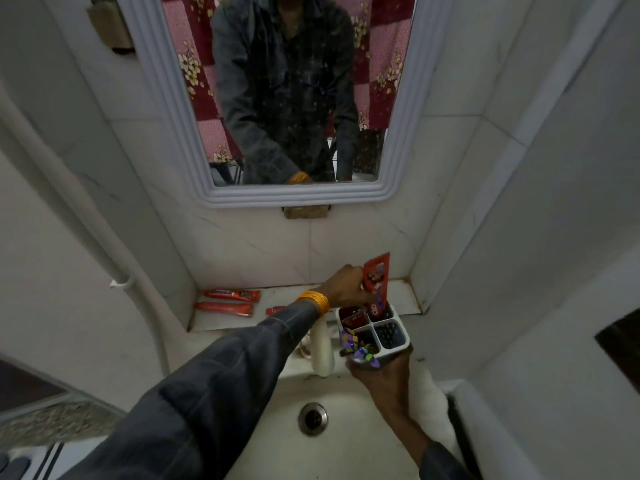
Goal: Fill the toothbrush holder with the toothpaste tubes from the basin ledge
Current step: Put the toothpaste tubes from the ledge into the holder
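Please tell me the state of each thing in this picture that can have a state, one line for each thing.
Left hand: closed on a red tube, lowering it into the holder.
Right hand: holds the holder from below.
Red tube in hand: upright, lower end in the rear compartment.
Toothbrush holder: lifted above the basin, partly filled.
Tubes on ledge: lying flat, not yet picked.
Basin drain: open, no water visible.

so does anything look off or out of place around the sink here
Nothing looks spilled or broken. The holder is off the ledge, held over the basin by the right hand while the left hand lowers a red tube in.
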